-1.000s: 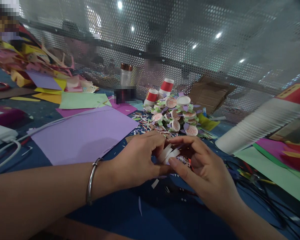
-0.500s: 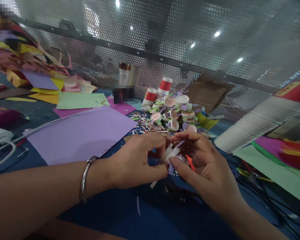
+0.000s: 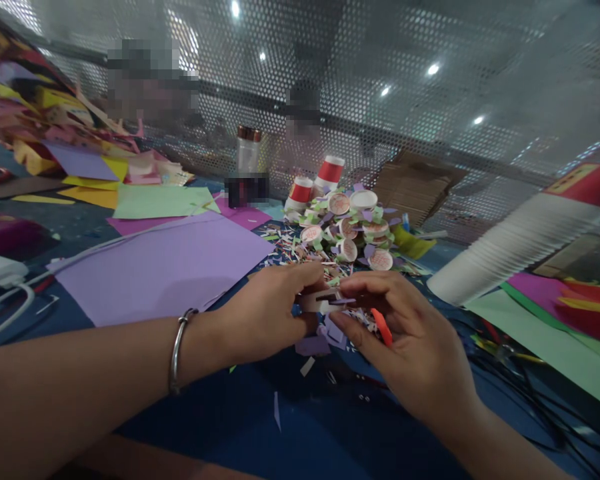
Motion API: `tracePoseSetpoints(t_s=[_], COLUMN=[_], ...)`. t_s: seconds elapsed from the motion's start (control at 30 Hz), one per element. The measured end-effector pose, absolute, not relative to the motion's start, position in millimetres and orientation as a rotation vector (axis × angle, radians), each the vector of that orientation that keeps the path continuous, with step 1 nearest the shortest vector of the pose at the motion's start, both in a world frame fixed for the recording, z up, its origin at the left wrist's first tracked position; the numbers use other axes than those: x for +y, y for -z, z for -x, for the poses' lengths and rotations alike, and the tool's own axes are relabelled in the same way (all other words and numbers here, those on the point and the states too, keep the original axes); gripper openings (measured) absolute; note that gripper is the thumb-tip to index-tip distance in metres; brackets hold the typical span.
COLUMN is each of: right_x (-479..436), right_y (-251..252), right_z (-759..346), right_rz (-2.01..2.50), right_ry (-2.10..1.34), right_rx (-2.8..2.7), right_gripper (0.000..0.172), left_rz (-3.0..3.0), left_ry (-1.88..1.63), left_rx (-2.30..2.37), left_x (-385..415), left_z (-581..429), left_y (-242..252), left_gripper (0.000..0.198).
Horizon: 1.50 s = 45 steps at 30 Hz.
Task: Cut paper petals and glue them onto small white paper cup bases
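Note:
My left hand (image 3: 265, 310) is closed, pinching a small white piece of cut paper (image 3: 310, 303) between fingers and thumb. Thumb and fingertips of my right hand (image 3: 405, 333) close around a thin purple paper strip (image 3: 344, 301) against the white piece's right side. A bright orange-red piece (image 3: 381, 327) shows by my right palm; its kind is unclear. Below the hands lie purple paper scraps (image 3: 314, 345), a white scrap (image 3: 307, 367) and a dark tool (image 3: 363, 387), partly hidden by my right hand.
Ahead is a heap of cut paper-cup pieces (image 3: 349, 250) among shreds, with red-and-white cups (image 3: 330, 172) behind. A long stack of paper cups (image 3: 510, 233) leans at right. Purple paper (image 3: 170, 267) covers the left. Black cables (image 3: 520, 393) lie at lower right.
The white piece has turned and shifted slightly left with my left hand. My right fingertips have moved a little down and left, and more purple scraps show beneath.

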State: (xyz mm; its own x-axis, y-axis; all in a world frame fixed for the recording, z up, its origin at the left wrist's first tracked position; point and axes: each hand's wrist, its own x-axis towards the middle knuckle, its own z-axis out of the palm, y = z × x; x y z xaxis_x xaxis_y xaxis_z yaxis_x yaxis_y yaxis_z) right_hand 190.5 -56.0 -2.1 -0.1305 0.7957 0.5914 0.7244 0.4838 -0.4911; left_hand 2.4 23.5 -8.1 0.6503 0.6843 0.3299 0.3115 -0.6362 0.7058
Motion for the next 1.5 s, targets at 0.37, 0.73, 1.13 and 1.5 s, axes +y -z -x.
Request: tracePoseSetpoints(t_s=[0.37, 0.73, 1.13, 1.5], right_x=[-56.3, -58.0, -61.5, -63.4], right_y=[1.1, 0.4, 0.3, 0.4], right_z=[-194.3, -191.2, -189.9, -193.7], right_rz=[1.307, 1.275, 1.248, 1.173], right_ry=[-0.011, -0.08, 0.001, -0.081], right_rx=[-1.855, -1.914, -1.894, -1.911], right_gripper=[0.02, 0.021, 0.016, 0.026], left_rz=[-2.222, -2.347, -1.961, -2.016], left_ry=[-0.906, -0.806, -0.695, -0.769], left_rx=[0.756, 0.525, 0.464, 0.502], left_x=[16.9, 21.2, 20.3, 21.0], left_z=[-0.7, -3.8, -2.5, 0.0], left_y=[4.6, 5.7, 2.7, 1.1], left_gripper=[0.018, 0.03, 0.043, 0.061])
